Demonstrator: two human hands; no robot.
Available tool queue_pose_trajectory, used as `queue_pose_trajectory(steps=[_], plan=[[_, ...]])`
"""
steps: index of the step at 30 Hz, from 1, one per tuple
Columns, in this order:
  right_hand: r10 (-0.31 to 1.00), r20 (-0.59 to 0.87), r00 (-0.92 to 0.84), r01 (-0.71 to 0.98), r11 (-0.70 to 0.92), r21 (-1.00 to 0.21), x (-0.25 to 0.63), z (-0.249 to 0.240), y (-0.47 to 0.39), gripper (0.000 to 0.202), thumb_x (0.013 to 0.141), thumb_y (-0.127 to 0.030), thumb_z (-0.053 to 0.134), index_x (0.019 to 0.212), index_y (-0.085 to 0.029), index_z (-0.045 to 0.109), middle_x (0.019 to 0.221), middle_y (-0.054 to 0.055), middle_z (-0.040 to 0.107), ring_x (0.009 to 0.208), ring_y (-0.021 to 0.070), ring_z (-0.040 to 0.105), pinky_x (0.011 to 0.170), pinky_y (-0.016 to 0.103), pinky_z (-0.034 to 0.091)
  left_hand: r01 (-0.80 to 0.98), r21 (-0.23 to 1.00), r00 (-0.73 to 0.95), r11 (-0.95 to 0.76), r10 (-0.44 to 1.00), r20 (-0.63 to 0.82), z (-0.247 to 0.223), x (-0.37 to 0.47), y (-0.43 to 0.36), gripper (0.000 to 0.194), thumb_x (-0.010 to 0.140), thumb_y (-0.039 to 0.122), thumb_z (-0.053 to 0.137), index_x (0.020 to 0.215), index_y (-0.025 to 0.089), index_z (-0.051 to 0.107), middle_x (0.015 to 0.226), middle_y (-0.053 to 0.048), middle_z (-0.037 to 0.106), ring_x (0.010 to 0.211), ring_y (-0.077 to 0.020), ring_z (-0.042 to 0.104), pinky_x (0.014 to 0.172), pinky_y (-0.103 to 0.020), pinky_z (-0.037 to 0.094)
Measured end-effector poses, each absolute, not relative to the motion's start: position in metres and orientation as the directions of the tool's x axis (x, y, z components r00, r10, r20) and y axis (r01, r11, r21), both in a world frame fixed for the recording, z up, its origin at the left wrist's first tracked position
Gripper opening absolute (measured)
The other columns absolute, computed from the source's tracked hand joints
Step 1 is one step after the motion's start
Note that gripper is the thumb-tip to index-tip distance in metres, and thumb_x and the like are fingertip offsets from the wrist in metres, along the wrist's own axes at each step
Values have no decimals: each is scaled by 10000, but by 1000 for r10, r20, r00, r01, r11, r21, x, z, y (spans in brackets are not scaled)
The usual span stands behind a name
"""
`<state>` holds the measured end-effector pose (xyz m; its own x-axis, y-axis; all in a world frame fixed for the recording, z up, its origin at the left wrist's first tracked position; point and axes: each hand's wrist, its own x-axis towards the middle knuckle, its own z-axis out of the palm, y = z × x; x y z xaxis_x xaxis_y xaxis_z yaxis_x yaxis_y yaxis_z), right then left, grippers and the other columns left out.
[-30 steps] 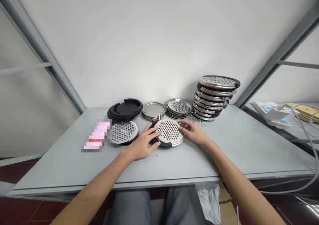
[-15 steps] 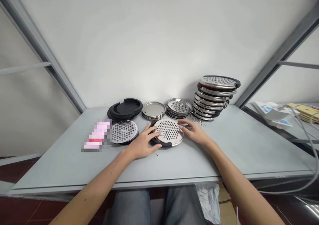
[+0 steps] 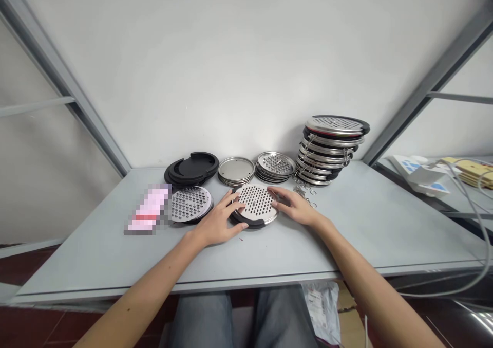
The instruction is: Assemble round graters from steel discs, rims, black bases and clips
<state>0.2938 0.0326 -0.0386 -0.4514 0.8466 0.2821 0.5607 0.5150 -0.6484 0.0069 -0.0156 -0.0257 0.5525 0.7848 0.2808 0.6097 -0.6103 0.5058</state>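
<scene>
A round perforated metal plate (image 3: 256, 202) lies flat near the middle of the table, with a black rim piece (image 3: 250, 222) along its left and front edge. My left hand (image 3: 220, 221) rests at the plate's left side, fingers spread, fingertips on the plate and rim. On the right side my right hand (image 3: 293, 206) touches the plate's edge with its fingers slightly bent and apart. Further left is another perforated plate (image 3: 189, 204) on a low stack. Behind the plate stand a stack of plain metal discs (image 3: 236, 170) and a stack of perforated discs (image 3: 276, 165).
Black rings (image 3: 193, 168) are piled at the back left. A tall stack of metal and black discs (image 3: 333, 147) stands back right, with small metal rings (image 3: 306, 189) before it. A blurred pink item (image 3: 149, 208) lies left. Cables hang at the right.
My right hand has shifted slightly left, its fingers further over the plate's edge. The metal plate sits a little further left in its black rim. My left hand has hardly moved.
</scene>
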Motion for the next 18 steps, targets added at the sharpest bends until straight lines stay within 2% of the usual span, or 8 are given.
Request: queue_pose_trajectory(steps=[5,9,15,18], plan=[[843,286,-456,563,522,-641,292,-41,34,473,887,-366,537,1329,-198,517,1319,104,586,1184,272,565,1045,452,416,616,474,567,-630,772,289,-27,8,-16,479,849,361,613,1301,229,522,1509,-82,352,1452,-313,158,1153,-496,272],[850,310,-426,578,519,-629,295,-37,32,504,851,-384,596,1317,-205,530,1330,112,575,1210,283,541,1060,477,394,621,475,558,-623,778,290,-27,8,-17,529,842,362,619,1336,219,497,1525,-97,320,1450,-318,164,1149,-500,278],[829,238,-506,547,521,-655,305,-29,31,824,646,-437,791,1376,-214,478,1414,119,493,1292,313,465,1105,488,339,628,483,541,-610,789,292,-29,9,-17,590,819,372,645,1357,202,472,1540,-117,282,1451,-341,137,1149,-523,263],[823,206,-530,558,521,-646,306,-31,32,922,581,-449,829,1390,-198,464,1439,136,460,1320,323,432,1130,489,302,641,491,523,-590,804,283,-31,9,-17,600,834,386,627,1375,202,447,1551,-117,252,1452,-338,138,1151,-518,264]])
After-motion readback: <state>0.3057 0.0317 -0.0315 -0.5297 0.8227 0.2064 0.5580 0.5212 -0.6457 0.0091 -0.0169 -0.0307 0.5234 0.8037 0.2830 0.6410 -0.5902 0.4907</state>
